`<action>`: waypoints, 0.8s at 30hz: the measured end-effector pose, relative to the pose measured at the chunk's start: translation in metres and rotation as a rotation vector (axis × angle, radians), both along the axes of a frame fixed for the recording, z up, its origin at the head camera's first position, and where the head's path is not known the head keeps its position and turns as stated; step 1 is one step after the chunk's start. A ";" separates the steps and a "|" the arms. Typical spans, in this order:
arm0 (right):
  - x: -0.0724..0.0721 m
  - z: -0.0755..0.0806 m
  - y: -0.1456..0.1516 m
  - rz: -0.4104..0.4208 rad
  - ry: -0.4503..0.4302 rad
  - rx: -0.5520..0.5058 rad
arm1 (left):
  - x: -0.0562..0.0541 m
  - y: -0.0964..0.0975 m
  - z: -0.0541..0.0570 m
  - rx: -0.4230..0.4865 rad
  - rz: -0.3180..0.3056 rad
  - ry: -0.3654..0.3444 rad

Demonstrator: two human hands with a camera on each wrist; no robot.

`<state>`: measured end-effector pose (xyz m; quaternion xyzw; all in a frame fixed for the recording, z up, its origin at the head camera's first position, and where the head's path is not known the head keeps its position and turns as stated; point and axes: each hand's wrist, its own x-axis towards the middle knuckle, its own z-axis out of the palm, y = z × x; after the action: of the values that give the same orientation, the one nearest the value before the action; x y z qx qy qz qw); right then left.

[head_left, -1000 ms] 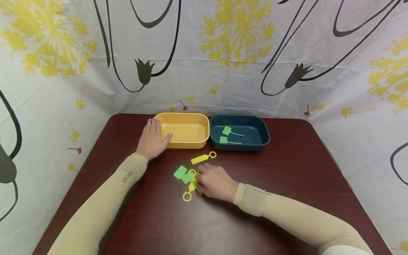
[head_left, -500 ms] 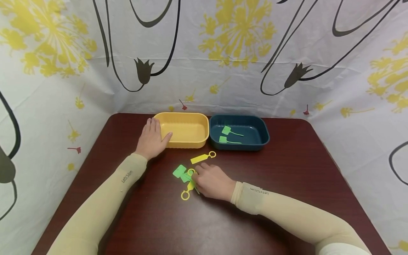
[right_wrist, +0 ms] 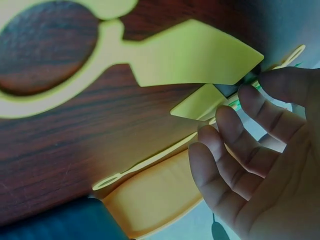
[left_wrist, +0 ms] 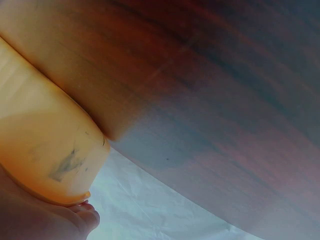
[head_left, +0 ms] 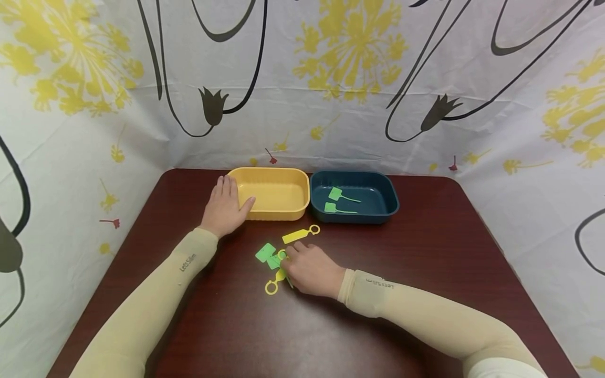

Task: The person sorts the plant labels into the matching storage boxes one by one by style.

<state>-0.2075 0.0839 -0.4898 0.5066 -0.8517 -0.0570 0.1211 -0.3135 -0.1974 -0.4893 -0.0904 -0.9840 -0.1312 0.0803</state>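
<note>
My left hand (head_left: 223, 207) lies flat over the left end of the yellow bin (head_left: 276, 215), fingers straight and thumb over the front rim. My right hand (head_left: 312, 270) is bent low over a small pile of plastic tags. In the right wrist view its curled fingertips (right_wrist: 227, 120) are right at a yellow ring tag (right_wrist: 192, 55) with a broad flat body; whether they pinch a tag I cannot tell. Green square tags (head_left: 266, 252) stick out left of the hand, which hides part of the pile. Another yellow ring tag (head_left: 295, 236) lies apart, just behind the hand.
A dark blue bin (head_left: 389, 212) stands against the yellow bin's right side, with two green tags (head_left: 335, 193) with thin tails inside. Both bins sit near the back edge of the dark red-brown table (head_left: 264, 336). A patterned cloth (head_left: 283, 63) hangs behind and at both sides.
My right hand has shifted slightly left over the pile. The yellow ring at the pile's front has slid a little left with it. My left hand has stayed on the yellow bin.
</note>
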 end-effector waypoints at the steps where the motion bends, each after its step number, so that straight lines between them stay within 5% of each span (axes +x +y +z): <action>1: 0.000 0.000 -0.001 -0.003 -0.002 0.010 | 0.000 0.000 0.000 0.000 0.000 -0.002; 12: 0.000 0.001 -0.003 -0.011 0.009 0.053 | -0.002 -0.001 -0.003 0.003 0.003 -0.009; 24: -0.002 0.006 -0.008 -0.068 -0.091 0.016 | -0.003 -0.001 -0.004 0.001 0.003 -0.002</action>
<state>-0.2099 0.0759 -0.4837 0.4802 -0.8727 -0.0447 0.0761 -0.3167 -0.1988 -0.4931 -0.0886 -0.9842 -0.1314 0.0795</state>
